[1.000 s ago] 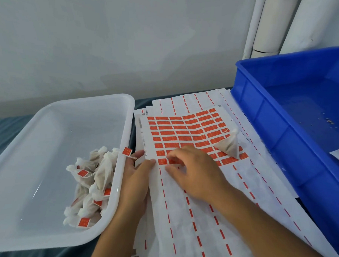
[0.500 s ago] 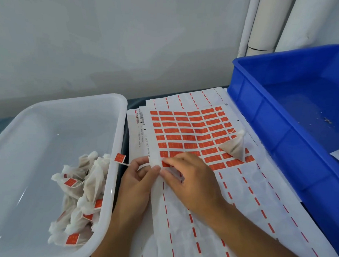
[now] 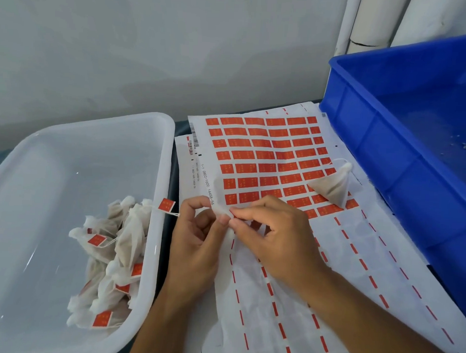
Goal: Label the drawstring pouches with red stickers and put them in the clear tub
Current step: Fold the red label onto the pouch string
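A sheet of red stickers point(image 3: 267, 161) lies on the table in the middle. My left hand point(image 3: 197, 244) pinches and curls up the sheet's left edge. Right beside it, my right hand point(image 3: 272, 231) pinches at that lifted edge with thumb and forefinger. One unlabelled drawstring pouch point(image 3: 333, 186) lies on the sheet near its right side. The clear tub point(image 3: 67, 147) at the left holds several pouches with red stickers point(image 3: 116, 251). One red tag point(image 3: 166, 205) hangs over the tub's right rim.
A blue crate point(image 3: 388, 145) stands at the right, close against the sheets. More backing sheets with red dashes point(image 3: 328, 300) lie under my right forearm. A white wall and pipes rise behind the table.
Both hands went from pressing flat on the sheet to lifting and pinching its left edge. The view has shifted slightly.
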`<state>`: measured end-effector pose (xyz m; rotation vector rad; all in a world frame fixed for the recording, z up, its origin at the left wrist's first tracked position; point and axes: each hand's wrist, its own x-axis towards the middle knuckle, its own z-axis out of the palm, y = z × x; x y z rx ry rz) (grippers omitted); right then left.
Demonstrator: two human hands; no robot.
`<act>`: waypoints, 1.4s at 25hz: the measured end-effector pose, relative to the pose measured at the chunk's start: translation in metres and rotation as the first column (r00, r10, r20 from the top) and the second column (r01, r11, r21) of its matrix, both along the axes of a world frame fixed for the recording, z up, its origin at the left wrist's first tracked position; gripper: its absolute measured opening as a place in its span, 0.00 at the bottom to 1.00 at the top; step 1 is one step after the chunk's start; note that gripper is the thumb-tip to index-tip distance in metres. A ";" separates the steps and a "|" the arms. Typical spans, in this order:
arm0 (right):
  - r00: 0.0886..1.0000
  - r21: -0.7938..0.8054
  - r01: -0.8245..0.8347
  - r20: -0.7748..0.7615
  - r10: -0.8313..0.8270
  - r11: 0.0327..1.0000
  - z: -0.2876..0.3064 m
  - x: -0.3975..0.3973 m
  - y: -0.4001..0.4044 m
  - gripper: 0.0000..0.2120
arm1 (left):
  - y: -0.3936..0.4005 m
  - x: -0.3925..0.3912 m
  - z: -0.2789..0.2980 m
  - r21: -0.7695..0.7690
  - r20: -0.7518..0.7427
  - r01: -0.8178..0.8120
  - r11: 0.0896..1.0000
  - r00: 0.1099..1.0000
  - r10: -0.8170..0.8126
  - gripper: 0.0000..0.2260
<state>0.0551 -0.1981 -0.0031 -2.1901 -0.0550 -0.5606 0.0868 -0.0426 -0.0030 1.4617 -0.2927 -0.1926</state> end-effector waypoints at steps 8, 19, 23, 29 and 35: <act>0.996 -0.015 0.036 0.087 -0.035 0.999 -0.005 -0.001 0.004 0.13 | 0.001 -0.002 0.001 -0.014 -0.017 0.034 0.999 0.999 -0.034 0.12; 0.994 0.054 0.105 0.024 -0.106 0.993 -0.005 0.004 0.001 0.14 | -0.003 -0.003 0.006 0.034 -0.093 -0.035 0.999 0.995 0.038 0.10; 0.991 0.178 0.124 -0.064 -0.115 0.976 -0.004 0.004 -0.001 0.07 | -0.004 -0.002 0.003 0.075 -0.148 -0.163 0.984 0.974 0.173 0.12; 0.967 0.622 0.184 -0.255 -0.025 0.761 0.012 0.009 -0.019 0.08 | -0.001 0.005 -0.004 0.383 -0.020 -0.333 0.862 0.930 0.368 0.21; 0.991 0.830 0.134 -0.120 -0.061 0.541 0.026 0.008 -0.041 0.09 | -0.018 -0.009 0.001 0.705 0.343 -0.448 0.549 0.894 0.288 0.25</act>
